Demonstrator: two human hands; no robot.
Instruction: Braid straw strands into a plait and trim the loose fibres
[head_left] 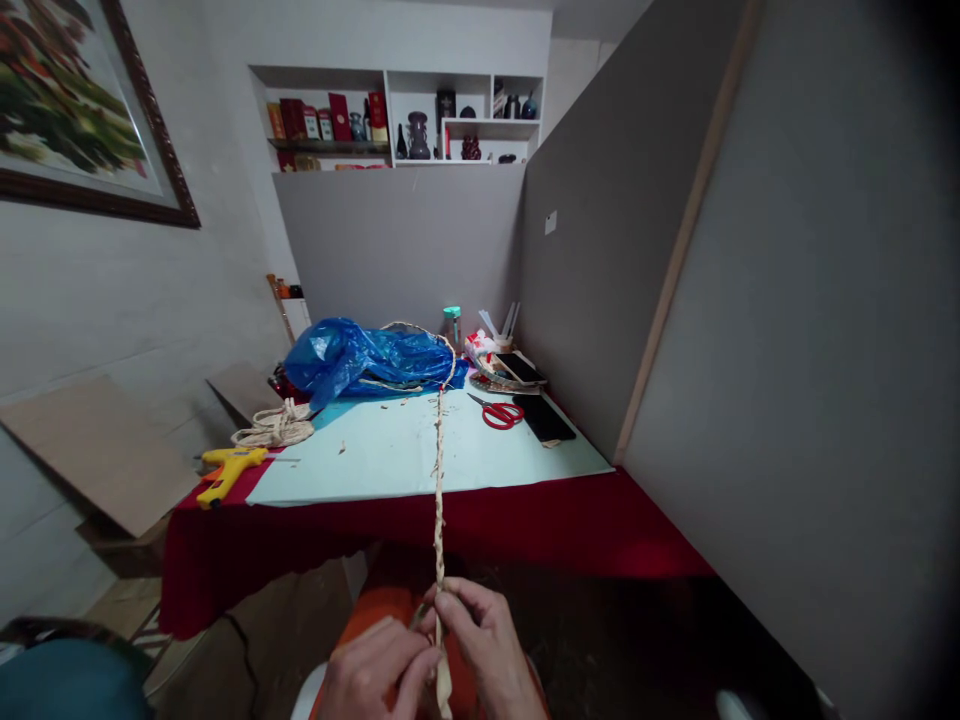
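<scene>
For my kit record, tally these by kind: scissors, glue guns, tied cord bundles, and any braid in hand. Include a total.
Braid, pinched by the right hand: 1
Red-handled scissors: 1
Yellow glue gun: 1
Tied cord bundle: 1
Total: 4

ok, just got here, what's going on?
A person's right hand and left hand hold a pale braided cord in front of the table. From the hands, the cord runs away over the tabletop to beside a blue plastic bag. Red-handled scissors and a yellow glue gun lie there, untouched.
</scene>
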